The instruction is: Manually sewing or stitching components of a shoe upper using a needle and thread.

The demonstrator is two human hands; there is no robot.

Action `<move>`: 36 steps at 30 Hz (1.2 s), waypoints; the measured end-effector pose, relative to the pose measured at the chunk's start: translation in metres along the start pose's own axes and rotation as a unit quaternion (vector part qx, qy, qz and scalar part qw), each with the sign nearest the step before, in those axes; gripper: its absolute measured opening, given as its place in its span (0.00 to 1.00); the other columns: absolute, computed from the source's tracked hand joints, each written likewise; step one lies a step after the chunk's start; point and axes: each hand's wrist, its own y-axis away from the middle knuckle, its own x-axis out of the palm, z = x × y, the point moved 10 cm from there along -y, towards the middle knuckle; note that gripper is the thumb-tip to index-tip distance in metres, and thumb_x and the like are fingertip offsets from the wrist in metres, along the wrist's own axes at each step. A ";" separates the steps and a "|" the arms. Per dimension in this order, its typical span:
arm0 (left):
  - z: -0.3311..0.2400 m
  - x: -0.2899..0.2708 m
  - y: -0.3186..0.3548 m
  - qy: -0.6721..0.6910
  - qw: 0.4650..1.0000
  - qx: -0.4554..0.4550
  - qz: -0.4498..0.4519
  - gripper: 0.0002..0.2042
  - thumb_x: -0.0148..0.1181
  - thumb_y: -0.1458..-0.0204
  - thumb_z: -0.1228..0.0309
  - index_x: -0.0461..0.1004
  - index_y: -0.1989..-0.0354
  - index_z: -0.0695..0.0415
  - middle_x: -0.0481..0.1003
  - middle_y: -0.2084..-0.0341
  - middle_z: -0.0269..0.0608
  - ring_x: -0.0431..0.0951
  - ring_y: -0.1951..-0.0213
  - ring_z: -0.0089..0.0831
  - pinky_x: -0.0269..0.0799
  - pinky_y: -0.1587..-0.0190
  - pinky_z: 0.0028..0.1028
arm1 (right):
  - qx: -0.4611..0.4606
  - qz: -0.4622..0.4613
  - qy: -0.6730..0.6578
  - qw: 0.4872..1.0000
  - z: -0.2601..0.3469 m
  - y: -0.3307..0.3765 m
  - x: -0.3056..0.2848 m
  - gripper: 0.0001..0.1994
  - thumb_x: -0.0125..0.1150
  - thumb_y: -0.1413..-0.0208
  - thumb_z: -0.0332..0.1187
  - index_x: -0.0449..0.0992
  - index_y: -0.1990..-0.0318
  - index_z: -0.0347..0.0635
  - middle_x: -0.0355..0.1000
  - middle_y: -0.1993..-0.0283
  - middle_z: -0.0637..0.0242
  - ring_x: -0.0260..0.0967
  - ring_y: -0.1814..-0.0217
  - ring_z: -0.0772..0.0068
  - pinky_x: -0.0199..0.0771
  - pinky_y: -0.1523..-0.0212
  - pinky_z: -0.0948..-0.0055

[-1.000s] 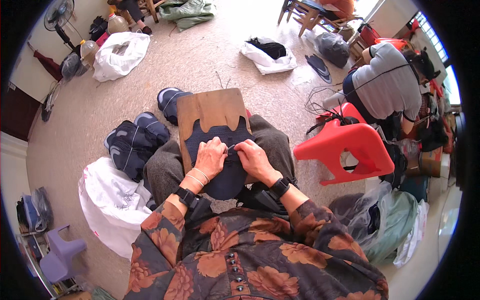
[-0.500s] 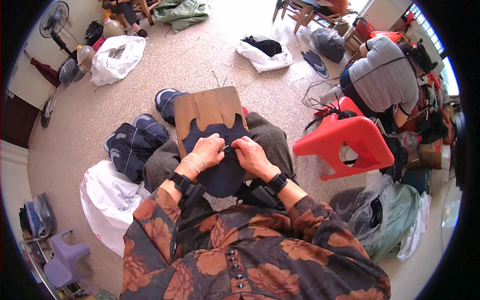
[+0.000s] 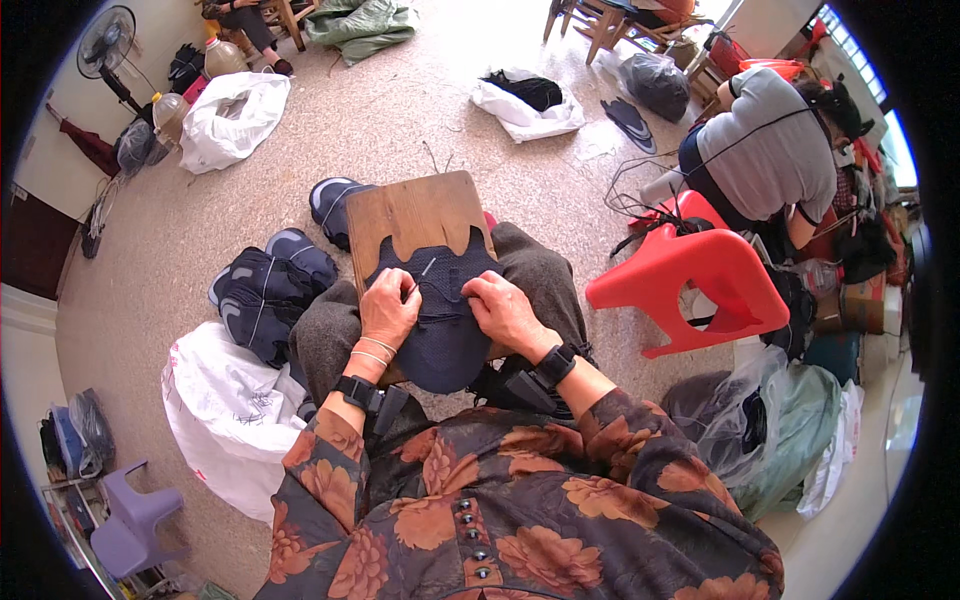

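A dark navy knit shoe upper (image 3: 440, 345) lies flat over a wooden board (image 3: 420, 208) on my lap, its rounded toe toward me. My left hand (image 3: 390, 308) is closed in a pinch on a thin metal needle-like tool (image 3: 428, 270), whose tip points up and away over the upper's left part. At the right side of the opening, my right hand (image 3: 500, 305) pinches the shoe upper, fingertips bent together. Dark cord crosses the upper between both hands. Whether the right fingers also hold cord is too small to tell.
Bundled dark shoe uppers (image 3: 265, 300) and a white sack (image 3: 225, 410) are at my left. To my right lies a tipped red plastic stool (image 3: 690, 275), with a person in grey (image 3: 770, 140) bending beyond it. Farther off, a white bag (image 3: 525, 115) holds black pieces.
My left hand has moved left, away from my right hand, and the thin tool now shows tilted upward. My right hand stays at nearly the same spot on the upper.
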 end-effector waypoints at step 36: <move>-0.008 -0.002 0.002 -0.093 0.990 0.019 0.104 0.06 0.62 0.52 0.74 0.70 0.69 0.58 0.73 0.67 0.46 0.78 0.65 0.50 0.76 0.63 0.44 | -0.028 -0.057 -0.046 0.997 -0.005 0.004 -0.007 0.06 0.53 0.42 0.23 0.77 0.61 0.38 0.74 0.60 0.53 0.75 0.54 0.48 0.76 0.53 0.57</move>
